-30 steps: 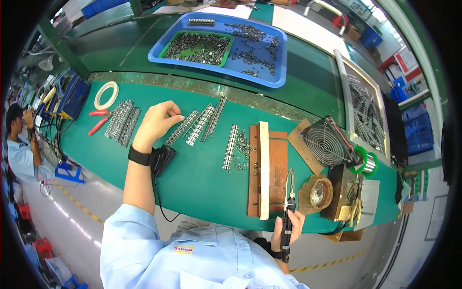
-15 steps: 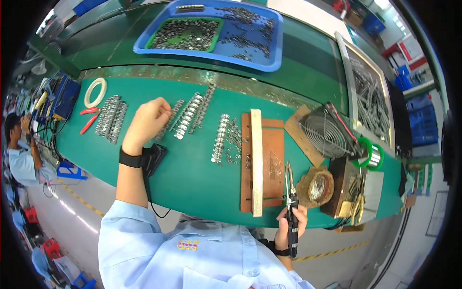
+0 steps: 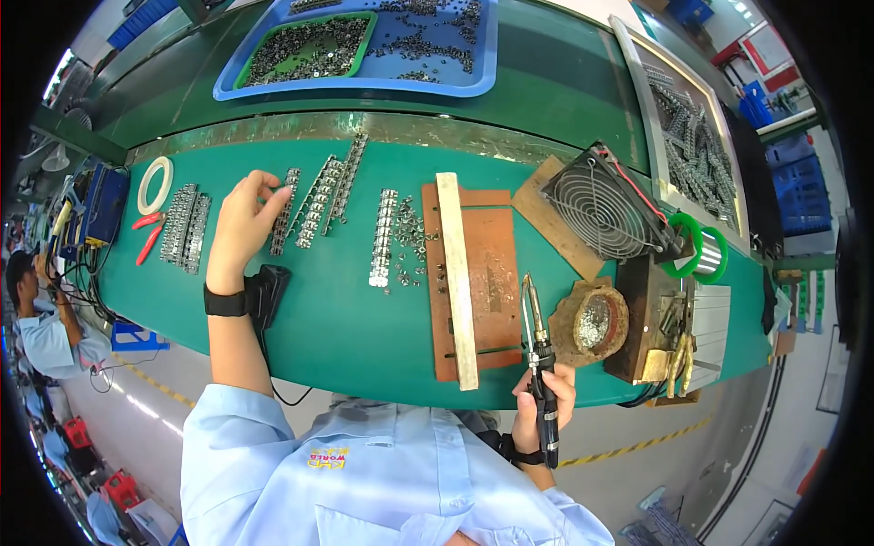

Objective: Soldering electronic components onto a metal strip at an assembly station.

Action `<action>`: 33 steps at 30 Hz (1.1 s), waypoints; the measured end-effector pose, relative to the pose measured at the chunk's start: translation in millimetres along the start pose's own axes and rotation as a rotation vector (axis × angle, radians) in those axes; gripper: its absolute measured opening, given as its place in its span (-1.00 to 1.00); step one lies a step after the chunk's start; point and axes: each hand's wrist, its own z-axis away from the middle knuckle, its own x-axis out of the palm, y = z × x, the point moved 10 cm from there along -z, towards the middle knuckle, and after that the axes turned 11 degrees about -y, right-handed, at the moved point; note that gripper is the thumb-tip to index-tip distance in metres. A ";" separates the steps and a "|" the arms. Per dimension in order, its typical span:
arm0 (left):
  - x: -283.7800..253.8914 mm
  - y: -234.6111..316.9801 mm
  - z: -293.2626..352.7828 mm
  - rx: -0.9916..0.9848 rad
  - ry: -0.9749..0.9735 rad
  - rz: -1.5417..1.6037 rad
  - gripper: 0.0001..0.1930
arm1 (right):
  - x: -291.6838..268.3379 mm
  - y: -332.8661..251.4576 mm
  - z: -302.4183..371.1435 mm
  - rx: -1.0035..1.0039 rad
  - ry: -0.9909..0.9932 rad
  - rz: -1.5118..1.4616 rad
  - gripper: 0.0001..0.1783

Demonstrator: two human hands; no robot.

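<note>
My left hand [image 3: 248,216] is over the left part of the green bench. Its fingers are curled in, with the tips beside a short strip of small metal parts [image 3: 286,211]; whether they hold anything is hidden. My right hand [image 3: 544,400] grips the black handle of a soldering iron [image 3: 543,387] at the near edge, its tip pointing up and away. Left of the iron, a pale wooden bar [image 3: 457,282] lies across a reddish-brown board [image 3: 496,273]. Longer metal strips [image 3: 320,200] stand in rows right of my left hand, with another strip [image 3: 382,238] beside loose metal pieces [image 3: 410,232].
On the right are a fan [image 3: 601,205], a round pot [image 3: 594,326], a green solder spool [image 3: 703,251] and a brown box [image 3: 637,305]. Red-handled pliers [image 3: 147,238], a tape roll [image 3: 156,185] and more strips [image 3: 186,229] lie left. A blue tray [image 3: 401,86] sits beyond.
The whole view has shifted, so the bench and tray appear farther left and higher. My left hand stays by the short strip with its fingers curled; my right still holds the soldering iron.
</note>
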 end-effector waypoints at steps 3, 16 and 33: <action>10.3 8.1 -0.1 0.082 -0.017 -0.160 -0.76 | 1.2 7.0 -0.6 0.017 -0.006 -0.026 -0.60; -30.0 13.8 17.5 0.105 0.119 -0.104 -0.82 | 4.5 0.0 -0.3 -0.002 -0.038 0.067 -0.60; 106.5 114.7 138.7 -0.021 -0.515 1.194 -0.68 | 75.0 -104.2 -37.5 -0.183 -0.324 0.102 -0.54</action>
